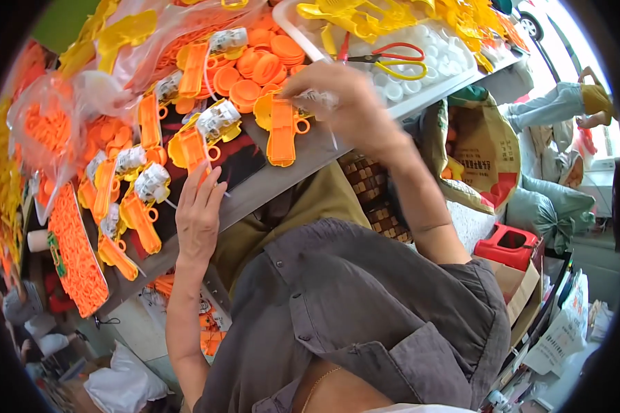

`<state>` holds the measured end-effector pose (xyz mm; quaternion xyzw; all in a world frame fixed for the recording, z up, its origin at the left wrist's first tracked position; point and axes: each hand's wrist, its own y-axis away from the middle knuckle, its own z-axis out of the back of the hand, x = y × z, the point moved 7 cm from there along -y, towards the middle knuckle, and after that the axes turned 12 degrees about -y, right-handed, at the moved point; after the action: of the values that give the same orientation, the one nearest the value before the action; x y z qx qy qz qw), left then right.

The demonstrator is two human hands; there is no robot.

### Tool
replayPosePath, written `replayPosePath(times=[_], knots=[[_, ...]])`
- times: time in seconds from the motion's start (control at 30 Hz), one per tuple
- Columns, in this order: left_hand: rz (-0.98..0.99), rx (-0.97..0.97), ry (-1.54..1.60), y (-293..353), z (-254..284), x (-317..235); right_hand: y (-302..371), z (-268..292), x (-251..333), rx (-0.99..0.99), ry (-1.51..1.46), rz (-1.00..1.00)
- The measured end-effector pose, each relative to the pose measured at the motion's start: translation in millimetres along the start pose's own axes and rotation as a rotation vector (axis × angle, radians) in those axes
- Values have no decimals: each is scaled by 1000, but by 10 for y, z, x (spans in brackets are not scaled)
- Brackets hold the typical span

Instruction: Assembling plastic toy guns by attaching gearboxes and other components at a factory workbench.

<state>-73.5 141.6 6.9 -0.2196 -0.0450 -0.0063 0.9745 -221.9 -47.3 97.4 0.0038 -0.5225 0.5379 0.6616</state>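
Note:
My right hand (341,100), smeared by motion, is closed around a clear plastic mechanism (318,101). A thin pale strip hangs below that hand. Just left of it, an orange and yellow toy-gun half (281,134) with a ring lies at the table's edge. My left hand (198,217) has its fingers stretched out, the tips at the lower end of another orange toy-gun half (186,150). A clear mechanism (218,118) sits on that one. Several similar toy-gun halves (139,224) with mechanisms lie to the left.
Orange discs (258,65) are heaped behind the hands. Scissors (386,60) with red and yellow handles lie on a white tray (455,77) of clear caps. A long tray of small orange parts (79,255) is at left. An open sack (486,151) stands right of the table.

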Motion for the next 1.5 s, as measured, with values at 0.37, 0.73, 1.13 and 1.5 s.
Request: replayPosePath(times=[0.37,0.73,1.13,1.5], knots=[[123,-10,60,6,12,-6,504,1141,-948,233,566,-663],[270,-64,244,133,135,110,371,1274,-750,112,431,-507],[561,-400,414,-136,296,313,287,-1440,-503,98,-1655,-918],[466,-391,203,-132,270,355,359,-1594,-542,130,-1643,-1010]])
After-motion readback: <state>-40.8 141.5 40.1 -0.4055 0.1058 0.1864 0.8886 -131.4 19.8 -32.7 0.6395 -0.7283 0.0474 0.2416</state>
